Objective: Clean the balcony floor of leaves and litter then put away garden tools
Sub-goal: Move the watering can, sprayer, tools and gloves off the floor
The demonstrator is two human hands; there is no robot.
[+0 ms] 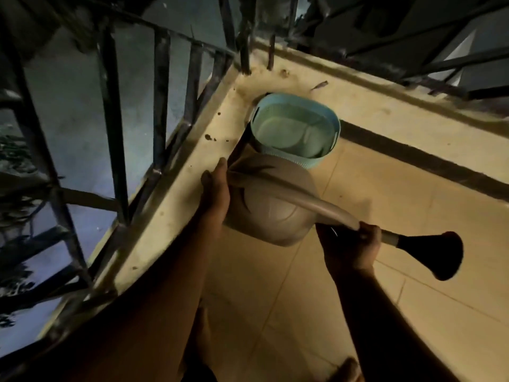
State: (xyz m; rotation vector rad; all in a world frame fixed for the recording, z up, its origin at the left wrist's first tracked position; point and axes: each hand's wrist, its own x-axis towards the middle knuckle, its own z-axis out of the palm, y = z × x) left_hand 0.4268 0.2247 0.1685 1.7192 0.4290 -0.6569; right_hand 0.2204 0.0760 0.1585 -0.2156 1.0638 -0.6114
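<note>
you see a dark metal railing (161, 86) standing on the raised concrete ledge (176, 199). past the railing, foliage (13, 155) shows dimly. inside the railing runs a dark floor strip (424, 158).

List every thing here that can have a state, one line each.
watering can: off the floor, held in both hands
left hand: against the can's body
right hand: gripping the spout
rose head: on the spout
blue basket: upright in the corner, looks empty
</note>
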